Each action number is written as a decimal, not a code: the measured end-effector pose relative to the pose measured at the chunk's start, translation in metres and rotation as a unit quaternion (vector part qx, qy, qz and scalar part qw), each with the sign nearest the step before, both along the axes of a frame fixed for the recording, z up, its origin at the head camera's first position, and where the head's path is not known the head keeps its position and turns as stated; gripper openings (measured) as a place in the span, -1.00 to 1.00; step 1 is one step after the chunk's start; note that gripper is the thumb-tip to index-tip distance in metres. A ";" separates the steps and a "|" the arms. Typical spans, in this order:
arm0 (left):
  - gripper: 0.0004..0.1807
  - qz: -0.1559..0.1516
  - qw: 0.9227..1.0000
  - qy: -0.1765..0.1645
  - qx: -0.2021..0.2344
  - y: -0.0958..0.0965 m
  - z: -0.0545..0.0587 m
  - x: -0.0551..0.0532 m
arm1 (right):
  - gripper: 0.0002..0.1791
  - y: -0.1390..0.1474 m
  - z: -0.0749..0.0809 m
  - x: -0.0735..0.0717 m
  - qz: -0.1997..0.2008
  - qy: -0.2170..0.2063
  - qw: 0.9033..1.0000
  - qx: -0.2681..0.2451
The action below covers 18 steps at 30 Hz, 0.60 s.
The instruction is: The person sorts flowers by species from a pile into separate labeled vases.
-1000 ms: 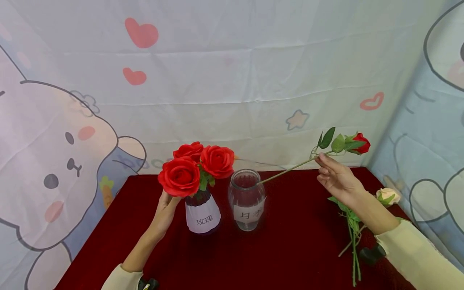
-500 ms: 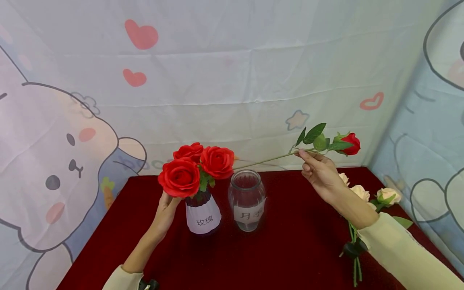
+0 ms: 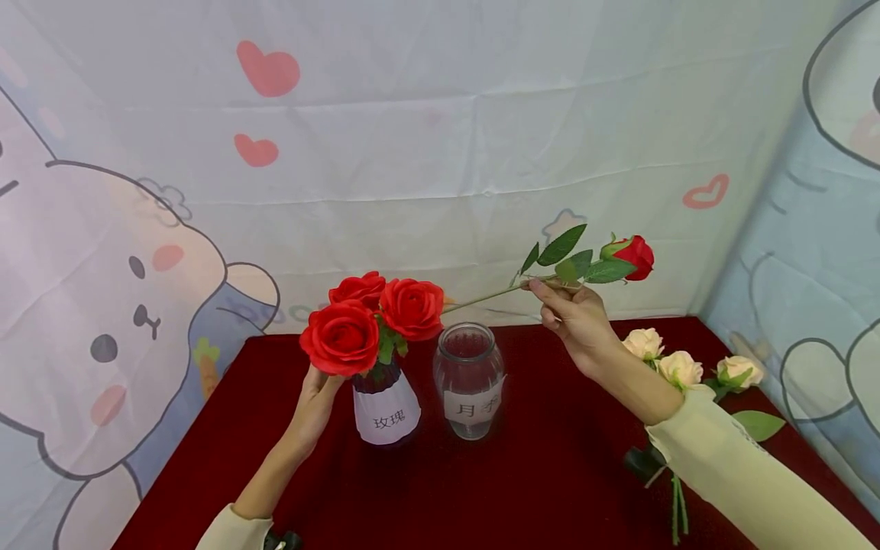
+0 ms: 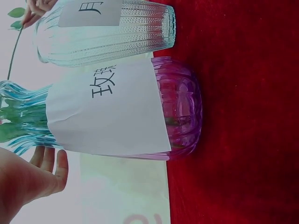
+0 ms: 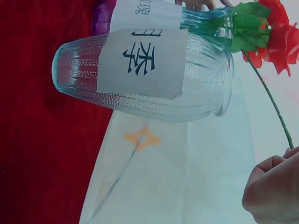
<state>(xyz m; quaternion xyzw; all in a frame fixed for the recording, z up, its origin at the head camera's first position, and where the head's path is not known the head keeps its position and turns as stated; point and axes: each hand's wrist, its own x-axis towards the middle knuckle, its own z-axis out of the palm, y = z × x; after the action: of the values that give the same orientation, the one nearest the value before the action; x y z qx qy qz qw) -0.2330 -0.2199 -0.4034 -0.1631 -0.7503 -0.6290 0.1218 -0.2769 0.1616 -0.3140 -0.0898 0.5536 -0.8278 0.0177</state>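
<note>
My right hand (image 3: 580, 325) pinches the stem of a red rose (image 3: 634, 257) with green leaves, held slanting so its bloom points right. The stem's lower end reaches the red roses (image 3: 344, 336) in the labelled vase (image 3: 386, 416). In the left wrist view this vase has a blue fluted neck and purple base (image 4: 184, 107). My left hand (image 3: 315, 409) holds the vase at its neck, fingers partly hidden behind the glass. Between the hands stands a clear glass jar (image 3: 469, 374) with a paper label, nothing in it.
Several cream roses (image 3: 681, 370) lie at the right of the dark red tablecloth (image 3: 536, 466), partly under my right forearm. A printed cloth backdrop (image 3: 412, 137) rises right behind the table and along its right side.
My right hand has moved left with the red rose, bringing its stem end past the jar to the vase's roses. The cream roses are more uncovered. My left hand stays at the vase.
</note>
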 end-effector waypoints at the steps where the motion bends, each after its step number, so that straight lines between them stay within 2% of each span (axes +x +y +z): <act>1: -0.43 0.001 1.000 -0.001 0.000 0.000 0.000 0.000 | -0.88 -0.003 0.000 0.000 -0.001 0.003 1.000 0.011; 6: -0.45 0.004 1.000 -0.001 0.000 0.000 0.000 0.001 | -0.90 -0.012 0.000 -0.001 -0.007 0.023 0.999 0.049; 18: -0.47 0.012 1.000 0.008 -0.004 0.000 0.000 0.002 | -0.93 -0.021 0.004 -0.002 -0.052 0.084 0.991 0.091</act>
<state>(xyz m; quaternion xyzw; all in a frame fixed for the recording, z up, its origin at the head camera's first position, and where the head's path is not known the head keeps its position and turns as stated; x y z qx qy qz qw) -0.2306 -0.2201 -0.4031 -0.1595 -0.7537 -0.6231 0.1348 -0.2785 0.1405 -0.3095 -0.1283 0.6300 -0.7632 -0.0640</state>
